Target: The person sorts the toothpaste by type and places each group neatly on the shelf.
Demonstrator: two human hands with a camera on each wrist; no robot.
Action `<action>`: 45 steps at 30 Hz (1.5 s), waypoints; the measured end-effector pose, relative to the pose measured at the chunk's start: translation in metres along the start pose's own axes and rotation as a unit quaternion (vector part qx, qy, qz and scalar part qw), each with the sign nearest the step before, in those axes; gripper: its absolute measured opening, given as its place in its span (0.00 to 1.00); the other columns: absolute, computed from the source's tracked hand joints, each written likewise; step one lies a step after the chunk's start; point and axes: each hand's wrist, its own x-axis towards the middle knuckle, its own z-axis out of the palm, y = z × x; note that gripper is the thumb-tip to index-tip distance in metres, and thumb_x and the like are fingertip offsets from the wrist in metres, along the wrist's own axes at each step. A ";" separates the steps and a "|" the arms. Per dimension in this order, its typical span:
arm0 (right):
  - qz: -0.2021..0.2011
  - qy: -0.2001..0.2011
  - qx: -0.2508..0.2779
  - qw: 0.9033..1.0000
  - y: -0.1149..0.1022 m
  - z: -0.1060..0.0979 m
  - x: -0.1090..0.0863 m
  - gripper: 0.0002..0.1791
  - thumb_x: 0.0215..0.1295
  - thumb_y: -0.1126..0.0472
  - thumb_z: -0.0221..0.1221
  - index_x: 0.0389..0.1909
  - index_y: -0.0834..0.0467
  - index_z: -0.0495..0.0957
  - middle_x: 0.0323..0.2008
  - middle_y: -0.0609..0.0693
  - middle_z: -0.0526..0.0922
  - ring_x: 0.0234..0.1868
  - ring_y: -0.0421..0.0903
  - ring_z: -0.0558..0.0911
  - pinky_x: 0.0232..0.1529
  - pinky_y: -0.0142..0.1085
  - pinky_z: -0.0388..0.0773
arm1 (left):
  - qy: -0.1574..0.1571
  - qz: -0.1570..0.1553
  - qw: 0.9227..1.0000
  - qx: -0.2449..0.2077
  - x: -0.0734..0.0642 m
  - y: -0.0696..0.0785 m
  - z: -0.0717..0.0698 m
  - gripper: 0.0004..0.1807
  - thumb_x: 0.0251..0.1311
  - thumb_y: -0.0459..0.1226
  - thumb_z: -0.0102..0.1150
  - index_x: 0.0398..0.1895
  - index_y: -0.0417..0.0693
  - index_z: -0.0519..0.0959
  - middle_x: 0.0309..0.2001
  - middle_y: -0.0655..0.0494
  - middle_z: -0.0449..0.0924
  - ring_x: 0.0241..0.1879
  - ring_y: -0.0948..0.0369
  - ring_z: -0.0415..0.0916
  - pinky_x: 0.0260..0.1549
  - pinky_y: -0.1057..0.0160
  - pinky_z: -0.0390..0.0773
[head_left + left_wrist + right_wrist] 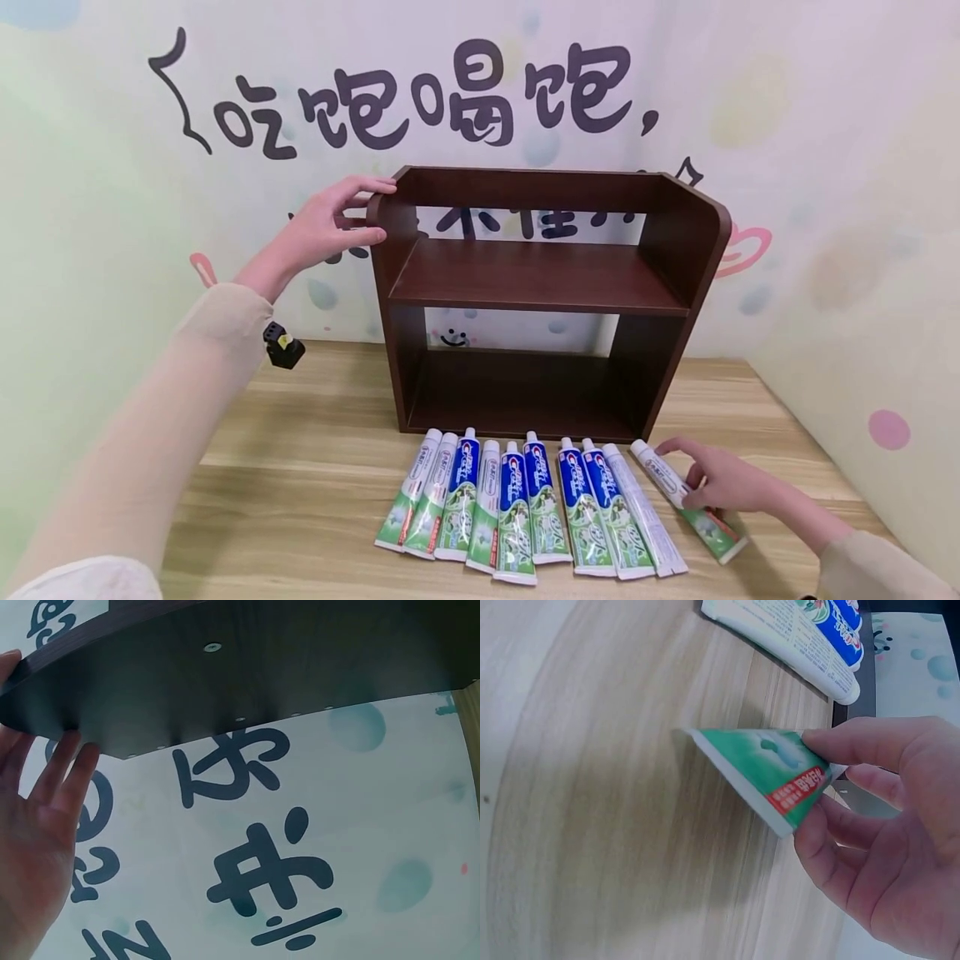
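My left hand (330, 221) holds the upper left edge of a dark brown two-tier wooden shelf (540, 279). In the left wrist view, the fingers of that hand (37, 825) lie along one side of the shelf's side panel (300, 667), with a fingertip showing across the edge. On the right, my right hand (731, 483) pinches a green and white toothpaste tube (701, 512), its white cap pointing toward the shelf. The right wrist view shows the thumb and fingers around this tube (761, 769), its flat crimped end tilted up off the table.
Several toothpaste tubes lie side by side before the shelf, some blue and green (513, 517), others white and green (412, 500). One tube (645, 512) lies with its printed white back up. Beneath is a wood-grain table (300, 500); a patterned wall (750, 100) stands behind.
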 end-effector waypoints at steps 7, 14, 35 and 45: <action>-0.005 -0.020 0.058 0.998 0.000 0.000 0.000 0.38 0.58 0.65 0.65 0.66 0.62 0.57 0.33 0.54 0.82 0.25 0.37 0.80 0.21 0.33 0.79 | -0.012 -0.010 1.000 -0.012 0.003 0.003 0.000 0.31 0.61 0.34 0.64 0.68 0.52 0.69 0.72 0.56 0.65 0.67 0.49 0.69 0.68 0.52 0.69; -0.021 -0.035 0.092 0.995 -0.012 -0.001 0.005 0.40 0.62 0.65 0.63 0.70 0.61 0.53 0.36 0.57 0.81 0.25 0.40 0.82 0.19 0.35 0.81 | -0.011 -0.004 1.000 -0.018 0.004 0.001 0.003 0.30 0.61 0.32 0.63 0.67 0.52 0.69 0.72 0.55 0.64 0.68 0.48 0.68 0.70 0.51 0.66; -0.084 -0.017 0.102 0.991 -0.088 -0.020 0.030 0.39 0.65 0.65 0.61 0.73 0.53 0.52 0.42 0.59 0.84 0.36 0.45 0.85 0.32 0.38 0.85 | 0.002 -0.014 1.000 -0.026 -0.001 -0.001 0.003 0.31 0.61 0.33 0.63 0.68 0.49 0.68 0.71 0.55 0.65 0.68 0.47 0.67 0.70 0.48 0.66; -0.117 -0.016 0.084 0.990 -0.137 -0.035 0.042 0.39 0.65 0.64 0.62 0.72 0.51 0.54 0.41 0.59 0.84 0.35 0.47 0.86 0.33 0.40 0.86 | 0.006 -0.003 0.999 -0.031 -0.002 -0.003 0.003 0.30 0.61 0.32 0.63 0.68 0.48 0.68 0.70 0.55 0.66 0.67 0.48 0.69 0.70 0.53 0.68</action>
